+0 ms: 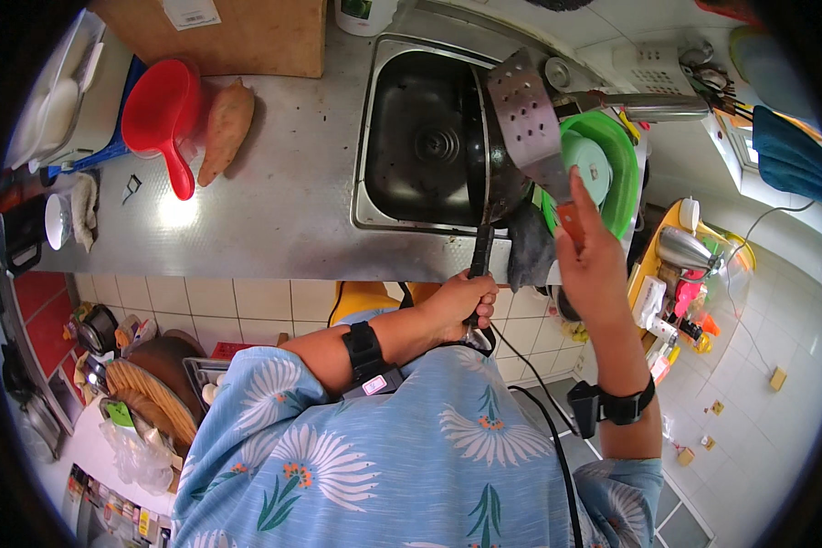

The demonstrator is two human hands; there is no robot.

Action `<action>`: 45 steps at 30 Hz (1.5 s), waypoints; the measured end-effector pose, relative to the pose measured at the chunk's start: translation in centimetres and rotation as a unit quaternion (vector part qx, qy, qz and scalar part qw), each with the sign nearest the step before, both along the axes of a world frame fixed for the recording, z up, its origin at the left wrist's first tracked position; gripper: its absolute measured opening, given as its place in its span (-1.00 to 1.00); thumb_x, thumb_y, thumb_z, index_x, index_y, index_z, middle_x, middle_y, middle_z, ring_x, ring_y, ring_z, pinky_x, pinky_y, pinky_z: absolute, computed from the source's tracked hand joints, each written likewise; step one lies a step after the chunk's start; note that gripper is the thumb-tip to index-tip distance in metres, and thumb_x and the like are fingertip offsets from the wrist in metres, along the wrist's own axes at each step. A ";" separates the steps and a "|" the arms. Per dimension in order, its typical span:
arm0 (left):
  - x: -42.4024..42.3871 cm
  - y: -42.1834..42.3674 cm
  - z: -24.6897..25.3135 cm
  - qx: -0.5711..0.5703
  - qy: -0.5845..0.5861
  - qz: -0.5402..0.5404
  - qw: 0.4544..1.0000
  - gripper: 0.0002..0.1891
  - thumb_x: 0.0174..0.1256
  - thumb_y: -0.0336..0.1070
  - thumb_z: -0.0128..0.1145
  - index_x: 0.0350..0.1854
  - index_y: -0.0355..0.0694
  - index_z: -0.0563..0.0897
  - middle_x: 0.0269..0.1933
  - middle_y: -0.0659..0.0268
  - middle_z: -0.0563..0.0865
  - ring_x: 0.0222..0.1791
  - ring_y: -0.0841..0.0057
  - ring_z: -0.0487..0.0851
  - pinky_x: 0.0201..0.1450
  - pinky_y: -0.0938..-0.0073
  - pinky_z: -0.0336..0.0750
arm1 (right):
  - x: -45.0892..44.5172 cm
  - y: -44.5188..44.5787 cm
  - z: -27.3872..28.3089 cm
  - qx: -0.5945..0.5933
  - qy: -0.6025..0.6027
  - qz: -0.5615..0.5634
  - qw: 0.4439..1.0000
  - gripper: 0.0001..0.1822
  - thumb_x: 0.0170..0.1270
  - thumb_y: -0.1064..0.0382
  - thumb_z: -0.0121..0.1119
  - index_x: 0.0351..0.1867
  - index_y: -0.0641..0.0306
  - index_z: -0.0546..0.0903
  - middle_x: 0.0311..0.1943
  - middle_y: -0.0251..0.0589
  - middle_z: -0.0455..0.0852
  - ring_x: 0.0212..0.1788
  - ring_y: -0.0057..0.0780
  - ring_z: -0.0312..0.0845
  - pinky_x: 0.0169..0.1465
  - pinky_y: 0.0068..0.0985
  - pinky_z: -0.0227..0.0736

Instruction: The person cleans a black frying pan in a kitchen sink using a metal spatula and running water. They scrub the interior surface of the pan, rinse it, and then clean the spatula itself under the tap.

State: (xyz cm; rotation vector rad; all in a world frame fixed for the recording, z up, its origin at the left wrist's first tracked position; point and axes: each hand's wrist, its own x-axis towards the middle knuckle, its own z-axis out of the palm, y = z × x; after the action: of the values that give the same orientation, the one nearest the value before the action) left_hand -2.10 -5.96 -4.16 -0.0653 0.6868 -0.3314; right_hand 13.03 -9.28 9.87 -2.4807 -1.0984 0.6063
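Note:
My left hand [460, 303] grips the dark handle [481, 252] of a wok [505, 181], whose pan is tipped on its side, rim nearly edge-on, over the right part of the stainless steel sink [411, 130]. A slotted metal turner [524, 103] is in my right hand [592, 264], held by its orange-brown handle with the index finger stretched along it. The turner's perforated blade points away from me and overlaps the wok in view; whether they touch, I cannot tell. Behind the right hand is a green plastic basket [627, 164] with a pale green bowl [592, 168] in it.
A dark cloth [531, 243] hangs over the counter edge. On the left counter [294, 171] lie a red plastic dipper [159, 103] and a sweet potato [227, 133], before a wooden board [246, 41]. A metal-handled utensil [657, 107] juts out beyond the basket.

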 end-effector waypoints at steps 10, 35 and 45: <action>0.1 0.3 0.5 0.000 0.007 -0.022 1.000 -0.84 0.26 -0.42 0.04 -0.39 0.00 0.36 -0.57 0.53 0.37 -0.66 0.74 0.31 -0.63 0.61 0.20 | 0.6 -16.0 -2.2 -0.083 0.135 -0.140 0.977 -0.41 0.26 0.37 0.20 0.32 0.40 0.33 -0.29 -0.26 0.65 -0.28 -0.70 0.49 -0.16 -0.66 0.46; -7.0 7.2 -1.8 -0.029 -0.009 -0.071 0.997 -0.91 0.35 -0.42 -0.02 -0.21 -0.05 0.41 -0.61 0.54 0.29 -0.73 0.81 0.22 -0.70 0.73 0.13 | 2.2 -19.0 -11.2 0.085 0.280 -0.111 0.950 -0.57 0.22 0.38 0.26 0.12 0.35 0.48 -0.43 -0.39 0.56 -0.45 -0.70 0.38 -0.33 -0.67 0.38; -8.1 7.5 -2.5 0.074 0.098 -0.119 0.985 -0.84 0.29 -0.48 0.05 -0.14 -0.16 0.40 -0.62 0.46 0.35 -0.73 0.71 0.31 -0.72 0.67 0.19 | 5.3 -20.6 -13.7 0.045 0.247 -0.065 0.966 -0.54 0.14 0.32 0.34 0.08 0.38 0.51 -0.50 -0.10 0.63 -0.52 -0.39 0.57 -0.36 -0.52 0.48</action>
State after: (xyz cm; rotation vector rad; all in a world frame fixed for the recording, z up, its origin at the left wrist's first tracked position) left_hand -10.15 1.52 -6.62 0.1288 0.9155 -0.5062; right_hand 18.29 -29.83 -3.88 -2.1317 -0.7432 1.0359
